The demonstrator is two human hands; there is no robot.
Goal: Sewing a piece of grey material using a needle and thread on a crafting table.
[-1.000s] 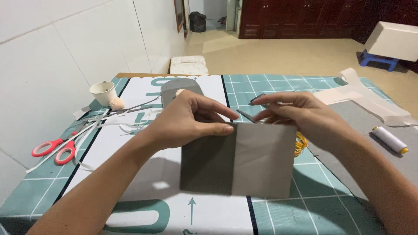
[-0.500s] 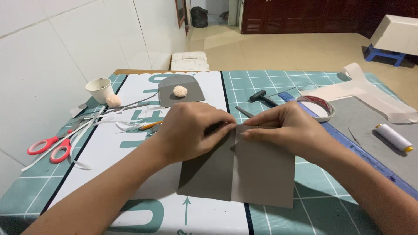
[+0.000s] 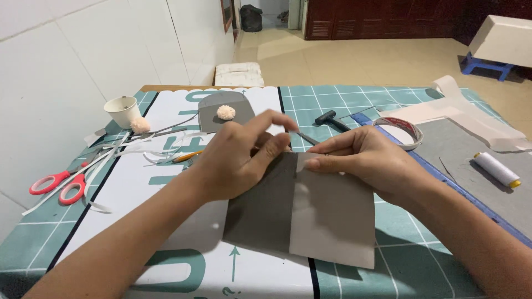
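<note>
So both hands are on the folded grey sheet (image 3: 310, 213) lying flat mid-surface: left hand (image 3: 238, 160) rests on its dark half, fingers loose, right hand (image 3: 366, 160) pins the lighter half's top edge. Red scissors (image 3: 58, 185) sit far left.

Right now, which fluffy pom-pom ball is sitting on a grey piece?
The pom-pom on the small grey piece ahead of the left hand. The other pom-pom lies beside the paper cup.
</note>
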